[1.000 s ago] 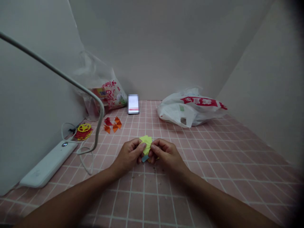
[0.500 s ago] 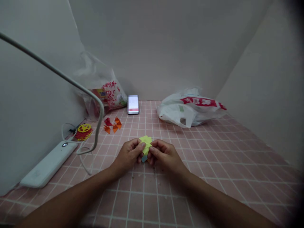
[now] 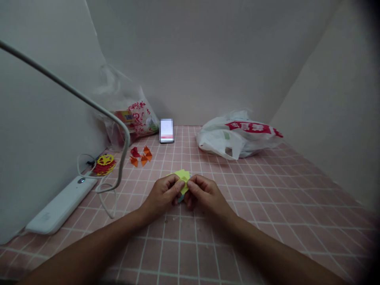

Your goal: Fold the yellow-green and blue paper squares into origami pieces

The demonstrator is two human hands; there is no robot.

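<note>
Between my two hands is a small folded piece of yellow paper (image 3: 183, 174), with a bit of light blue paper (image 3: 181, 198) showing at its lower end. My left hand (image 3: 166, 192) pinches the left side, its thumb lying across the front. From the right, my right hand (image 3: 204, 192) closes thumb and fingertips on the right edge. The fingers behind the paper are partly hidden. Both hands are just above the pink tiled surface (image 3: 196, 261). Several small folded orange papers (image 3: 144, 160) and a red one (image 3: 135, 152) lie farther off to the left.
A lit phone (image 3: 166, 131) leans at the back wall. A clear plastic bag (image 3: 142, 118) stands at the back left, a white plastic bag (image 3: 237, 136) at the back right. At left are yellow and red cut-outs (image 3: 104, 164), a white device (image 3: 59, 206) and a grey cable arm (image 3: 124, 158).
My left thumb has shifted slightly right across the yellow paper. More yellow shows past the left fingers, and less of the light blue end is visible.
</note>
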